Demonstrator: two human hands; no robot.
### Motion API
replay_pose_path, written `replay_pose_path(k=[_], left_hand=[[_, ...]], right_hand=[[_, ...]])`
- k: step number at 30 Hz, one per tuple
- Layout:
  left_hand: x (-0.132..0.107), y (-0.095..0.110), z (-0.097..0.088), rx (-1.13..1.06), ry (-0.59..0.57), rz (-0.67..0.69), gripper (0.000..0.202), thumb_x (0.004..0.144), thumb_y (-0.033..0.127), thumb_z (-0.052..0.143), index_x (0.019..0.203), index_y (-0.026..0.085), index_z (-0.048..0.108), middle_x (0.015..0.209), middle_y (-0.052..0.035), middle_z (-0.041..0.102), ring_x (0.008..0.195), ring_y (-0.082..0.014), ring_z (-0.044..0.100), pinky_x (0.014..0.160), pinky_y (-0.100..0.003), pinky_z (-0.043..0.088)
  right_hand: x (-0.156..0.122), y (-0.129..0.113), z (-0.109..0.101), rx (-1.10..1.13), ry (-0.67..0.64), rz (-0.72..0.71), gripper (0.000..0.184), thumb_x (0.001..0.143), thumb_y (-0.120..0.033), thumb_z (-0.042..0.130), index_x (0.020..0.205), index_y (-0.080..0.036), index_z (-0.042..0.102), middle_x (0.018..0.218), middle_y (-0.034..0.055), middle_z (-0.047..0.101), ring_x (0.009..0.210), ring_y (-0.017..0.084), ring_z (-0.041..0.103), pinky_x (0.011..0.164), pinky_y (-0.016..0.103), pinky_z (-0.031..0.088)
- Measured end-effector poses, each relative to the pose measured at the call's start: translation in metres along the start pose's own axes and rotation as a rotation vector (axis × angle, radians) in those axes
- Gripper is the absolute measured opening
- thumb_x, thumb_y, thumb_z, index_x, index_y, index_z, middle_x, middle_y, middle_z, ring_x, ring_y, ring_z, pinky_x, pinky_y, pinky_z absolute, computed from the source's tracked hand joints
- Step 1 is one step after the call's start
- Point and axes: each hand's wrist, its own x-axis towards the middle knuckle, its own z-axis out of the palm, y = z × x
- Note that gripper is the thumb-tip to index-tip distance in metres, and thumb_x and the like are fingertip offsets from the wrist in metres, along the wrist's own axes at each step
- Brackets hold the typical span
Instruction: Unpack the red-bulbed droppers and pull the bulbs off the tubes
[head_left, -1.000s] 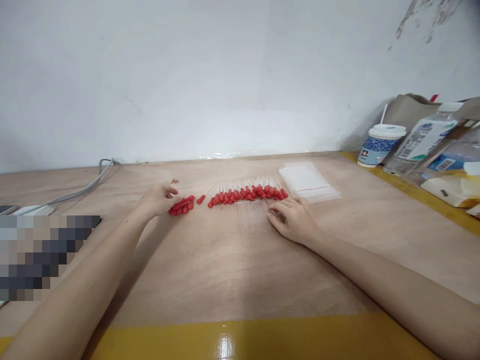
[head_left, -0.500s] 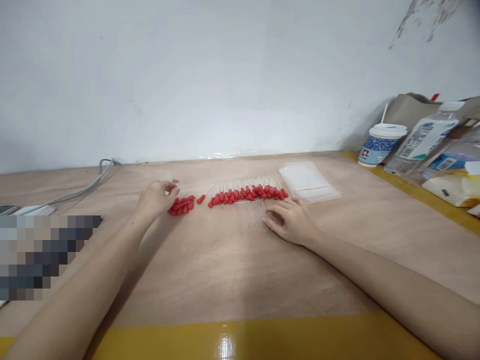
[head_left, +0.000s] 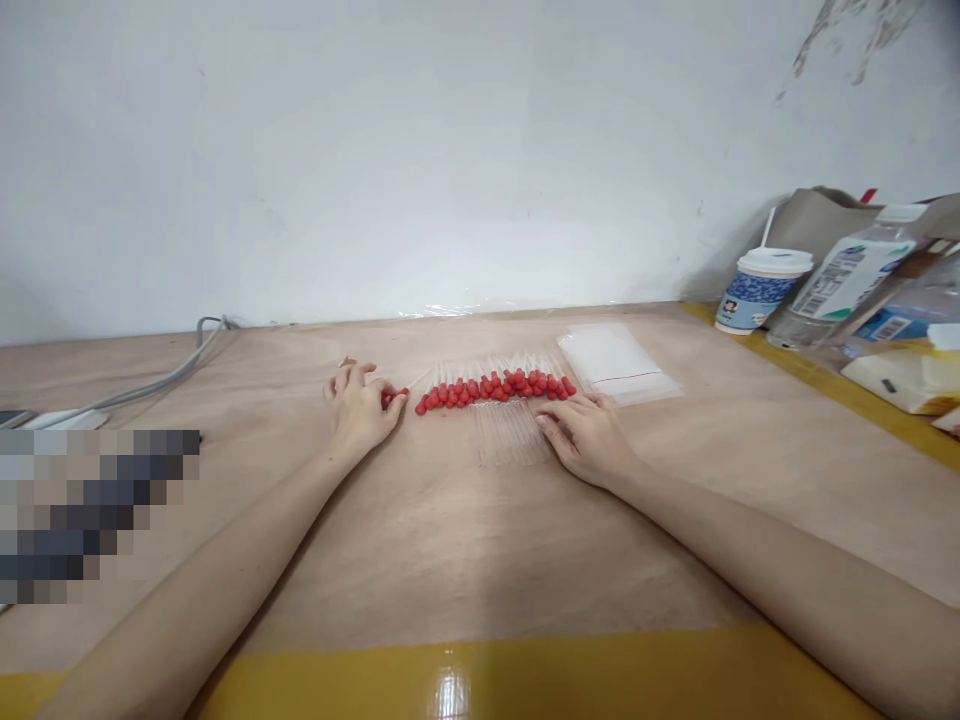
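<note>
A row of droppers with red rubber bulbs [head_left: 495, 386] lies across the middle of the table, with slim clear tubes [head_left: 510, 435] extending from both sides of the bulbs. At the row's left, my left hand [head_left: 358, 408] is closed, thumb and index finger pinching a red-bulbed dropper [head_left: 397, 396]. That hand covers the spot where a small pile of red bulbs lay. My right hand [head_left: 589, 438] rests at the row's right end, fingers curved, thumb a little apart from the index finger beside the clear tubes. I see nothing held in it.
Flat clear plastic bags [head_left: 619, 362] with a red line lie behind my right hand. A blue paper cup [head_left: 761, 292], a plastic bottle [head_left: 851, 270] and a yellow-white packet [head_left: 900, 375] stand or lie at the far right. A grey cable [head_left: 176, 375] runs along the left.
My left hand has moved right, from behind the small pile to the single dropper beside the row, covering the pile. My right thumb has drawn slightly closer to its fingers.
</note>
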Motion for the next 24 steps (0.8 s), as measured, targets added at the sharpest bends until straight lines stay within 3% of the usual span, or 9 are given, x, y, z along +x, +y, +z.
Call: replay_pose_path(k=[4, 8, 12, 15, 19, 24], left_hand=[[0.004, 0.004, -0.009, -0.097, 0.149, -0.169, 0.021, 0.075, 0.039, 0.056, 0.075, 0.021, 0.065, 0.113, -0.0085, 0.055, 0.111, -0.0311, 0.041, 0.089, -0.047, 0.03], [0.003, 0.014, -0.019, -0.248, 0.258, -0.128, 0.02, 0.077, 0.038, 0.054, 0.08, 0.019, 0.062, 0.103, -0.0067, 0.06, 0.103, -0.026, 0.049, 0.088, -0.042, 0.036], [-0.013, 0.037, -0.018, -0.543, 0.147, 0.022, 0.02, 0.081, 0.035, 0.052, 0.089, 0.017, 0.058, 0.082, -0.0027, 0.063, 0.075, -0.016, 0.058, 0.07, -0.029, 0.045], [-0.031, 0.056, -0.015, -0.674, 0.039, 0.218, 0.013, 0.082, 0.029, 0.053, 0.084, 0.017, 0.058, 0.078, -0.0016, 0.063, 0.069, -0.0129, 0.057, 0.066, -0.025, 0.046], [-0.046, 0.068, -0.012, -0.759, -0.013, 0.374, 0.01, 0.082, 0.024, 0.054, 0.089, 0.017, 0.057, 0.08, -0.0022, 0.063, 0.073, -0.0128, 0.058, 0.066, -0.024, 0.047], [-0.047, 0.068, -0.012, -0.78, -0.002, 0.48, 0.008, 0.081, 0.021, 0.057, 0.087, 0.017, 0.055, 0.085, -0.0037, 0.063, 0.08, -0.0142, 0.06, 0.074, -0.028, 0.048]], right_hand=[[0.0, 0.002, 0.001, 0.017, 0.062, 0.003, 0.019, 0.087, -0.025, 0.043, 0.091, -0.019, 0.06, 0.083, 0.0036, 0.067, 0.08, 0.017, 0.059, 0.079, 0.034, 0.033], [-0.001, 0.006, 0.003, 0.051, 0.159, -0.017, 0.021, 0.086, -0.026, 0.045, 0.102, -0.019, 0.057, 0.1, 0.0087, 0.06, 0.096, 0.021, 0.056, 0.082, 0.036, 0.039], [-0.001, 0.006, 0.001, 0.059, 0.276, -0.054, 0.045, 0.081, -0.033, 0.053, 0.123, -0.018, 0.045, 0.116, 0.0134, 0.051, 0.108, 0.025, 0.049, 0.089, 0.04, 0.042], [-0.001, 0.003, -0.005, 0.009, 0.245, -0.169, 0.054, 0.08, -0.036, 0.055, 0.129, -0.02, 0.041, 0.124, 0.0128, 0.049, 0.113, 0.025, 0.047, 0.093, 0.042, 0.039], [0.001, -0.003, -0.008, -0.036, 0.107, -0.303, 0.044, 0.082, -0.039, 0.053, 0.122, -0.02, 0.049, 0.122, 0.009, 0.055, 0.116, 0.023, 0.047, 0.1, 0.043, 0.032], [0.002, -0.003, -0.001, -0.035, 0.08, -0.325, 0.022, 0.085, -0.032, 0.052, 0.101, -0.021, 0.062, 0.106, 0.0029, 0.065, 0.109, 0.02, 0.052, 0.1, 0.042, 0.03]])
